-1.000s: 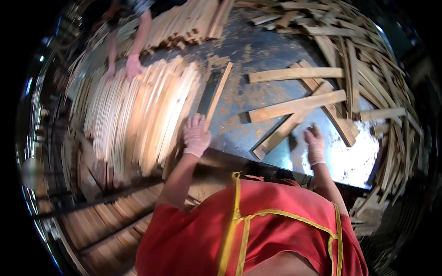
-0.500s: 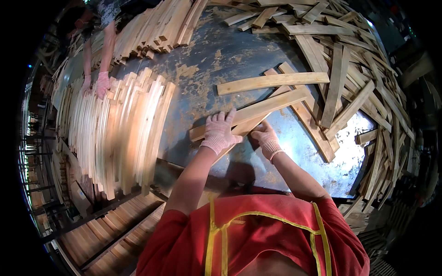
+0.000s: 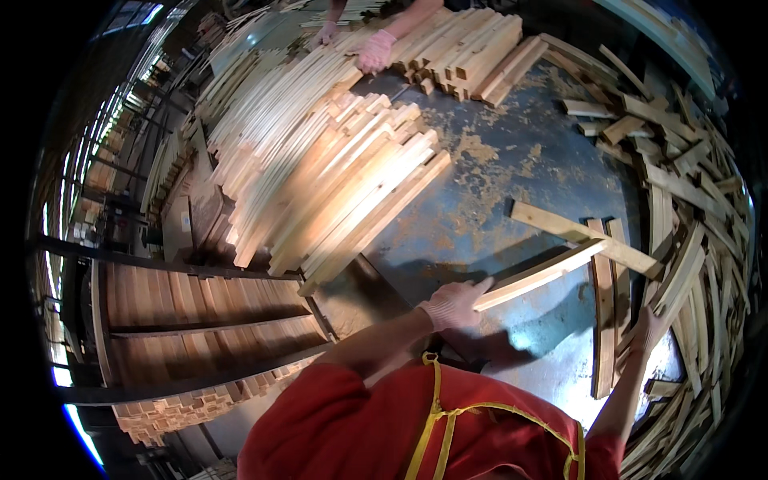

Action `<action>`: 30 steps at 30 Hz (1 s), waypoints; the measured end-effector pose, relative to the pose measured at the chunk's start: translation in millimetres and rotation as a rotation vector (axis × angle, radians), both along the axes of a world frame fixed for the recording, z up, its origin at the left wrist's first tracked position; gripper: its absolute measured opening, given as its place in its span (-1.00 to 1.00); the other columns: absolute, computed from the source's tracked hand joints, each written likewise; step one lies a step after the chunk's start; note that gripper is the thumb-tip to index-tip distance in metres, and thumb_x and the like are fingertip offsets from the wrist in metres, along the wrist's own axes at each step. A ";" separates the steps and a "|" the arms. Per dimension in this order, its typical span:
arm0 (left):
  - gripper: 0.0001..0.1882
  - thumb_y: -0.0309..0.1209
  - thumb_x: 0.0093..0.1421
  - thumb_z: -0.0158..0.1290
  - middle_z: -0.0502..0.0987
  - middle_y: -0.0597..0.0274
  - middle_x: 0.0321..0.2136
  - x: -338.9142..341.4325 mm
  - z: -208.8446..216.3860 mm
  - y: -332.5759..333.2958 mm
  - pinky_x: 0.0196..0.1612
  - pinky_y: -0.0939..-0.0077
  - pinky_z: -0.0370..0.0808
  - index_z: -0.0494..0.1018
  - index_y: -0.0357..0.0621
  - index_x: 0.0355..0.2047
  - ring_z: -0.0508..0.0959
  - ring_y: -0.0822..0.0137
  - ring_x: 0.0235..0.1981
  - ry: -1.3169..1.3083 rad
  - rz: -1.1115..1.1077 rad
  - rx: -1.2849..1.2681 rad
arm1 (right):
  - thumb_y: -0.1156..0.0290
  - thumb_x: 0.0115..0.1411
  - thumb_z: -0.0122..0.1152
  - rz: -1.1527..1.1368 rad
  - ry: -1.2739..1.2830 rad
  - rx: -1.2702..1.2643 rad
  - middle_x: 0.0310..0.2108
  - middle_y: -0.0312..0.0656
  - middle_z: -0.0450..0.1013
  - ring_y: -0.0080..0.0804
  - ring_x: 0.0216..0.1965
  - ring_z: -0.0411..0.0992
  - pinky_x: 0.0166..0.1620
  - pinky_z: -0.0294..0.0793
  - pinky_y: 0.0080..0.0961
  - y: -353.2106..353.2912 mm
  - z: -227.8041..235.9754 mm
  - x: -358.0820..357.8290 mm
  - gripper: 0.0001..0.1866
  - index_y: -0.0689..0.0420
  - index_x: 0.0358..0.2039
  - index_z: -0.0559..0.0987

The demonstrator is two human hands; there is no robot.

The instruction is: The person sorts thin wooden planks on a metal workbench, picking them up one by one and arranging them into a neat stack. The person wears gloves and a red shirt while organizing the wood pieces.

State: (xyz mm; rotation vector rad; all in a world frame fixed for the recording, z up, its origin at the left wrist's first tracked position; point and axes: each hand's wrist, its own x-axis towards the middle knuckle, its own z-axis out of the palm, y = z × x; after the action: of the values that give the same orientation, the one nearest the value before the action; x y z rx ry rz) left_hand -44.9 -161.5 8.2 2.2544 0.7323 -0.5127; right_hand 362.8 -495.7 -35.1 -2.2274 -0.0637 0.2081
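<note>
My left hand (image 3: 454, 306), in a pale pink glove, is closed on the near end of a wooden strip (image 3: 540, 276). That strip slants up and to the right, its far end by another strip (image 3: 576, 234) lying across two more. Far over to the right, my right hand (image 3: 648, 330) is closed at the lower end of a wooden strip (image 3: 682, 272) at the edge of a jumbled heap. Part of its fingers is hidden. Two strips (image 3: 604, 320) lie side by side on the metal table between my hands.
Rows of wooden strips (image 3: 352, 184) lie stacked at the left, with another stack (image 3: 472, 52) behind. A co-worker's gloved hand (image 3: 376, 52) rests near them. The loose heap (image 3: 712, 312) borders the metal table (image 3: 496, 176) on the right. A rack of wood (image 3: 200, 300) stands lower left.
The view has swung left. My hands, close together before, are now wide apart: the right has moved out to the heap, while the left stays at a strip's near end.
</note>
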 end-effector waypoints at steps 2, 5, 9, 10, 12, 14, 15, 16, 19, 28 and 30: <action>-0.09 -0.24 0.16 0.18 0.54 -0.20 0.12 -31.8 11.3 17.9 0.21 0.12 0.54 0.14 -0.02 0.52 0.61 -0.16 0.10 -0.035 0.078 -0.126 | 0.42 0.16 0.26 0.035 0.135 0.245 -0.28 -0.30 0.41 -0.48 -0.35 0.36 -0.26 0.42 -0.44 48.6 36.5 -96.5 -0.47 0.12 0.18 0.45; -0.07 -0.21 0.15 0.19 0.49 -0.20 0.20 -69.8 -14.5 43.2 0.25 0.13 0.51 0.13 -0.08 0.52 0.55 -0.14 0.20 -0.140 0.271 -0.193 | 0.44 0.21 0.26 0.018 0.292 0.546 -0.20 -0.29 0.45 -0.46 -0.25 0.42 -0.17 0.48 -0.44 64.0 -48.3 -186.2 -0.47 0.15 0.21 0.44; -0.04 -0.14 0.17 0.19 0.42 -0.22 0.25 -71.1 -16.1 69.6 0.31 0.11 0.44 0.09 -0.13 0.53 0.48 -0.13 0.27 -0.118 0.268 0.081 | 0.33 0.35 0.26 0.528 0.642 0.420 -0.12 -0.08 0.62 -0.29 -0.12 0.58 0.02 0.57 -0.31 146.4 -106.2 -325.2 -0.60 0.20 0.14 0.53; -0.02 -0.12 0.17 0.20 0.41 -0.22 0.26 -60.1 -1.4 70.3 0.32 0.10 0.43 0.07 -0.13 0.53 0.46 -0.14 0.27 -0.086 0.276 0.073 | 0.32 0.37 0.21 0.818 0.648 0.074 -0.05 -0.02 0.60 -0.27 -0.07 0.58 0.05 0.56 -0.30 183.9 -48.5 -338.4 -0.61 0.20 0.14 0.55; 0.05 -0.05 0.16 0.24 0.43 -0.20 0.23 -43.0 0.8 62.2 0.30 0.09 0.44 0.00 -0.03 0.56 0.48 -0.17 0.24 -0.080 0.200 0.184 | 0.21 0.37 0.19 1.260 0.503 -0.146 0.03 0.07 0.59 -0.21 0.00 0.58 0.11 0.54 -0.28 237.7 0.1 -353.1 -0.57 0.22 0.13 0.58; 0.05 -0.06 0.13 0.24 0.46 -0.08 0.11 -35.1 -23.1 57.1 0.17 0.06 0.52 0.01 0.00 0.56 0.53 -0.09 0.12 -0.115 0.139 0.396 | 0.08 0.37 0.19 1.511 0.466 -0.037 0.05 0.08 0.60 -0.16 0.06 0.58 0.17 0.50 -0.26 250.9 -2.9 -358.5 -0.47 0.22 0.16 0.59; 0.04 -0.07 0.12 0.22 0.46 -0.03 0.08 -30.1 -32.9 59.1 0.10 0.06 0.54 0.04 -0.03 0.55 0.55 -0.04 0.07 -0.087 0.106 0.436 | 0.03 0.38 0.18 1.575 0.567 -0.060 0.06 0.07 0.60 -0.15 0.09 0.57 0.21 0.49 -0.26 258.4 11.4 -348.6 -0.44 0.21 0.19 0.58; 0.02 -0.11 0.10 0.23 0.46 0.01 0.03 -36.4 -39.9 57.8 0.05 0.05 0.55 0.07 -0.03 0.53 0.55 -0.02 0.02 -0.170 0.138 0.447 | 0.07 0.38 0.21 1.502 0.488 -0.054 0.08 0.07 0.60 -0.18 0.11 0.56 0.23 0.47 -0.28 253.9 15.1 -342.7 -0.44 0.23 0.22 0.55; 0.01 -0.16 0.06 0.30 0.45 0.02 0.04 -55.7 -33.6 74.3 0.02 0.01 0.53 0.15 -0.04 0.50 0.56 -0.03 0.00 -0.302 0.191 0.500 | 0.08 0.32 0.33 1.206 0.398 0.006 0.07 0.08 0.60 -0.05 0.06 0.59 0.15 0.53 -0.19 219.2 -21.3 -277.2 -0.30 0.16 0.35 0.39; 0.10 0.09 0.04 0.32 0.33 0.09 0.30 -96.2 -30.6 125.7 0.37 0.03 0.23 0.13 -0.07 0.50 0.30 0.06 0.33 0.003 0.173 1.165 | 0.32 0.10 0.46 0.658 -0.532 -0.582 0.10 -0.03 0.53 0.09 0.12 0.50 0.17 0.51 -0.04 175.9 27.0 -61.3 -0.33 0.06 0.22 0.43; 0.11 0.12 0.01 0.34 0.28 0.09 0.37 -56.8 -36.2 108.9 0.43 -0.02 0.17 0.17 -0.05 0.49 0.24 -0.01 0.40 0.002 0.184 1.094 | 0.30 0.08 0.48 0.717 -0.672 -0.586 0.08 -0.07 0.54 0.01 0.11 0.51 0.16 0.50 -0.06 182.5 25.2 -40.8 -0.37 0.05 0.17 0.47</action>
State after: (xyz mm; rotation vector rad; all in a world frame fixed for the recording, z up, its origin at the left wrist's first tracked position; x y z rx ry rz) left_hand -101.8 -52.5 -28.0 3.0953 1.4473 0.0293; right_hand 322.0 -313.2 -9.9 -2.6638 -1.3174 -0.1767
